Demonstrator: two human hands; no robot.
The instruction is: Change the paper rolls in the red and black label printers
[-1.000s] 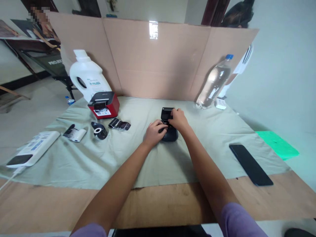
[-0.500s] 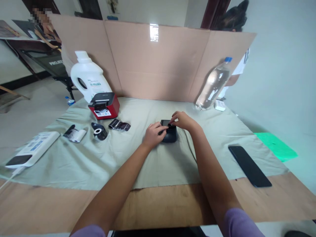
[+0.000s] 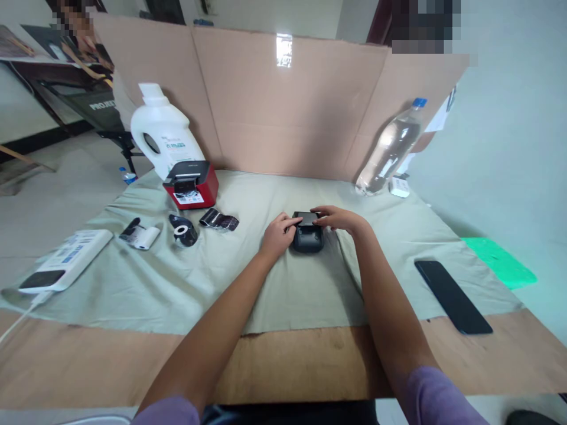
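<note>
We have both hands on the small black printer [image 3: 308,238], which sits on the green cloth [image 3: 274,283] near the middle of the worktop [image 3: 88,366]. Our left hand [image 3: 277,235] braces its left side, fingers curled narrow against the casing. Our right hand [image 3: 339,217] lies flat across the lid at the back edge, fingers stretched out and pressing rather than gripping. The lid looks closed or close to it; we cannot tell whether it has latched.

The main risk, as we judge it, is uneven pressure. If our right hand pushes on one corner only, the lid may seat crooked and pinch whatever paper is inside. The cloth is loose and rumpled under the printer, so a hard push could make the body slide toward the cardboard screen [image 3: 287,106] unless our left hand holds firm. Our fingertips near the hinge line could also get nipped.

The black roll [image 3: 183,230], the dark strip [image 3: 218,221] and the red printer [image 3: 191,183] lie well apart to the left, and the phone [image 3: 452,296] well apart to the right, so a knock seems unlikely.
</note>
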